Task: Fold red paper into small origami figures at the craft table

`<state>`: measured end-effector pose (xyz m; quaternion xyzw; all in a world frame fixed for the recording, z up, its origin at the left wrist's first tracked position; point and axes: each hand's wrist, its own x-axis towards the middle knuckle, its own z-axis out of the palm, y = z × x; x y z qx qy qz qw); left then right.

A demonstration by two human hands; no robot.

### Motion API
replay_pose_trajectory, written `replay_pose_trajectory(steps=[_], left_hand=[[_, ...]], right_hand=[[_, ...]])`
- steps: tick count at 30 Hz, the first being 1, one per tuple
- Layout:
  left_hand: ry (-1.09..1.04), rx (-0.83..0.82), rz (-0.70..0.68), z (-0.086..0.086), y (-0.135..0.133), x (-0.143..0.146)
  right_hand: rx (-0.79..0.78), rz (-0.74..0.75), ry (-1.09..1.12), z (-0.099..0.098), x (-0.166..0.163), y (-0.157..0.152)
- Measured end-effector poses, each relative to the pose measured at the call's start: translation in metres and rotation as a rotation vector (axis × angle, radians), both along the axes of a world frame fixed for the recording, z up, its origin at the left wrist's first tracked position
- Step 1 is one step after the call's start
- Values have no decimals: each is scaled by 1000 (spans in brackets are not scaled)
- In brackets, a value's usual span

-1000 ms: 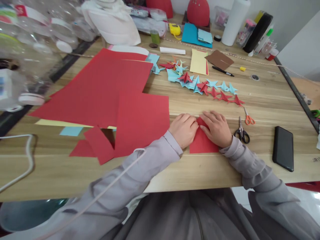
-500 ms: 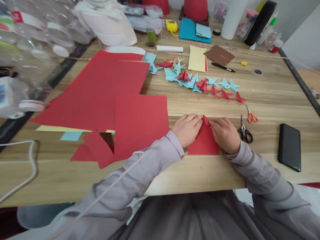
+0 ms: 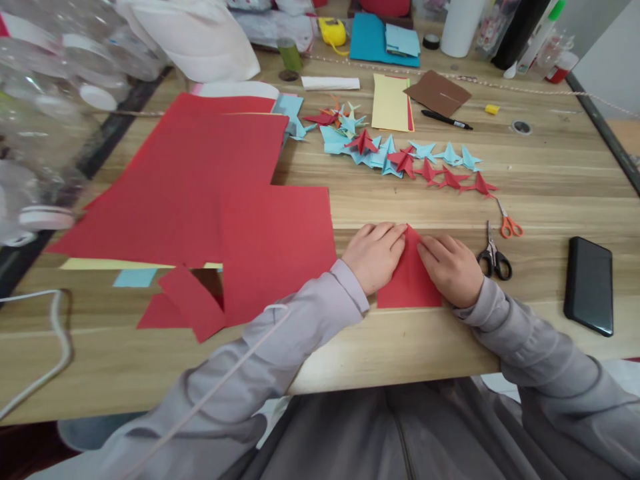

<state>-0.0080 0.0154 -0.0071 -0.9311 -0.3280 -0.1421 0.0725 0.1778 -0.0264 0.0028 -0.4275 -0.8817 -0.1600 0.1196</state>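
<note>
Left grip (image 3: 375, 257) and right grip (image 3: 454, 272), each pressed together, on pointed red paper (image 3: 410, 283)

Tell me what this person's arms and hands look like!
Both arms wear long, wrinkly grey sleeves, the left sleeve and the right sleeve, with plain cuffs at the wrists. The left hand and right hand are bare, with no gloves. A thin, pale cord shows across the left sleeve.
</note>
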Motion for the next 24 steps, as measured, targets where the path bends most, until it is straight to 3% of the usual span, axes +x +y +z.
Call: replay_pose_trajectory(steps=[6, 11, 18, 24], left_hand=[[9, -61, -21, 3, 2, -1], [5, -85, -13, 3, 3, -1], [-15, -132, -2, 1, 2, -2], [-5, -135, -15, 0, 3, -3]], right_hand=[[-41, -2, 92, -5, 1, 1], [-6, -88, 179, -6, 3, 3], [-32, -88, -11, -3, 2, 0], [-38, -129, -30, -1, 0, -3]])
